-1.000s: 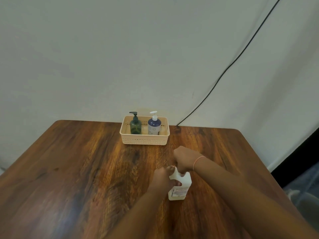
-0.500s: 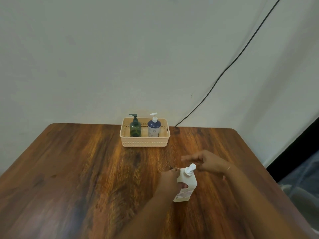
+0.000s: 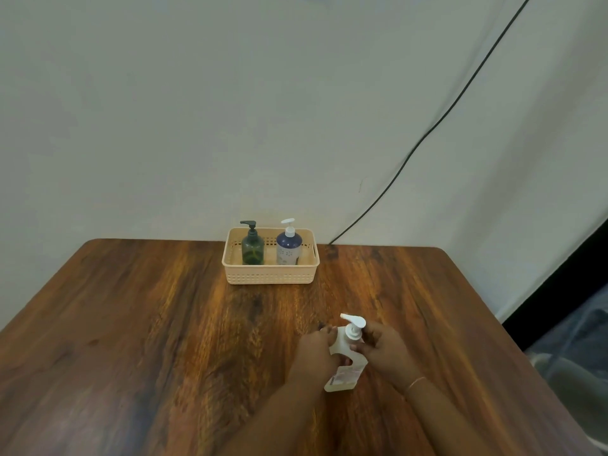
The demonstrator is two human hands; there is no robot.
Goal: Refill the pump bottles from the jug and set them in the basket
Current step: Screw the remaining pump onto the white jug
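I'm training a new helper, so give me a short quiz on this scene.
1. How many pump bottles stand in the beige plastic basket?
2. Which hand's fingers are at the white pump head of the white handled plastic jug? A left, B right.
3. True or false: the jug lies on its side.
Key: 1. Two: a dark green bottle, a dark blue bottle. 2. B, the right hand; the left hand grips its body. 3. False, it stands on the brown wooden table.

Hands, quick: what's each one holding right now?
Left hand: grips the white jug by its body.
Right hand: fingers curled round the jug's pump at its neck.
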